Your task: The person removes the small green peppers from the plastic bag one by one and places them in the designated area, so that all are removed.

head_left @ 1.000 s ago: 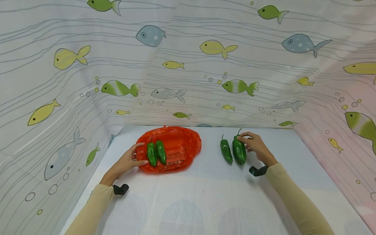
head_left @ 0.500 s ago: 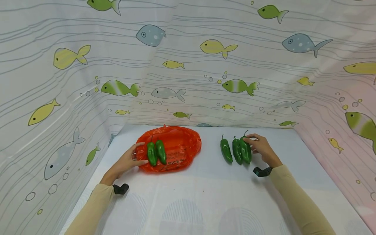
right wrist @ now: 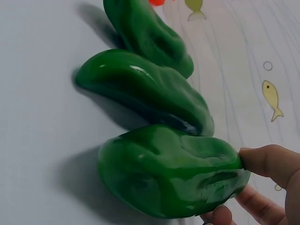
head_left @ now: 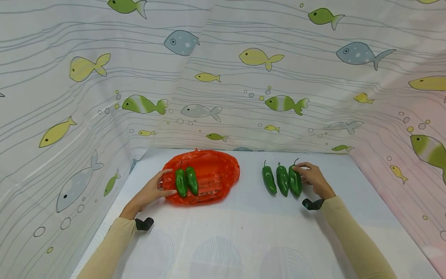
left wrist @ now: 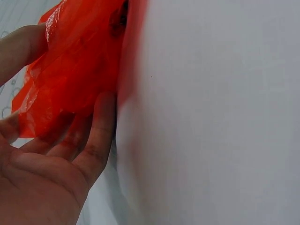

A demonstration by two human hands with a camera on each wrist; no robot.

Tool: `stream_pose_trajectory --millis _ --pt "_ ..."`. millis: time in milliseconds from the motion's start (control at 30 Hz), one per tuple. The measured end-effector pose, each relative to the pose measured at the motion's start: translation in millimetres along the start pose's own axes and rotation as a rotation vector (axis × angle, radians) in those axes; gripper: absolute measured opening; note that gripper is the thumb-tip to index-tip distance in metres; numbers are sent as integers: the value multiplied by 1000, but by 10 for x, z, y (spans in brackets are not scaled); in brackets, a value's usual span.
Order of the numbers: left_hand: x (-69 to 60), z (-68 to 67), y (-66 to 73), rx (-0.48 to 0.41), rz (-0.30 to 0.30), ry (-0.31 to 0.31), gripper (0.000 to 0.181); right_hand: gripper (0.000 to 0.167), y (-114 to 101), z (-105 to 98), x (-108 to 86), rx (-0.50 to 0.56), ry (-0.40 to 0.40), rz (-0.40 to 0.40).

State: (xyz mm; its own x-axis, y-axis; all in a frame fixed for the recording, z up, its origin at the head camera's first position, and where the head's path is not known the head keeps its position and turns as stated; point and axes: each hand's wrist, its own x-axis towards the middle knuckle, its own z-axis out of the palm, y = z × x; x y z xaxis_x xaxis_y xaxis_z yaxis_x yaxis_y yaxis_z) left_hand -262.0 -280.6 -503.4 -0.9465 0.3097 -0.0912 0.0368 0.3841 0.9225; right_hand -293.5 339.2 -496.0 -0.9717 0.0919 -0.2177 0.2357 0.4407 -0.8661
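My left hand (head_left: 153, 190) holds the left edge of a red plastic bag (head_left: 226, 170), its thumb and index finger spread apart. In the left wrist view the bag (left wrist: 79, 61) lies between the thumb and the other fingers. Two green chili peppers (head_left: 180, 183) rest side by side on the bag. On the right, three more stand in a row: a left pepper (head_left: 269, 179), a middle pepper (head_left: 282, 179) and a right pepper (head_left: 294, 182). My right hand (head_left: 312, 176) pinches the stem end of the right pepper, seen close up in the right wrist view (right wrist: 164, 173).
A white patterned cloth (head_left: 223, 228) covers the table. Fish-printed curtains (head_left: 230, 89) rise behind it and on both sides. Each wrist wears a small black camera, the left camera (head_left: 144, 224) and the right camera (head_left: 312, 204).
My right hand has moved right with its pepper, from in front of the middle pepper to beside it, and a little lower. The left hand, bag and other peppers have stayed in place.
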Motion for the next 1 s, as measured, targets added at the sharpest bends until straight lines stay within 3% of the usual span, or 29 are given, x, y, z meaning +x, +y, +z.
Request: stream_pose_trajectory --millis 367,600,1000 --pt "7 8 1 -17 14 -6 86 64 75 15 65 27 7 32" --pt "14 3 4 -11 8 -6 86 66 104 19 105 2 6 20" --pt "15 9 6 -7 0 0 86 64 125 22 131 -36 14 78"
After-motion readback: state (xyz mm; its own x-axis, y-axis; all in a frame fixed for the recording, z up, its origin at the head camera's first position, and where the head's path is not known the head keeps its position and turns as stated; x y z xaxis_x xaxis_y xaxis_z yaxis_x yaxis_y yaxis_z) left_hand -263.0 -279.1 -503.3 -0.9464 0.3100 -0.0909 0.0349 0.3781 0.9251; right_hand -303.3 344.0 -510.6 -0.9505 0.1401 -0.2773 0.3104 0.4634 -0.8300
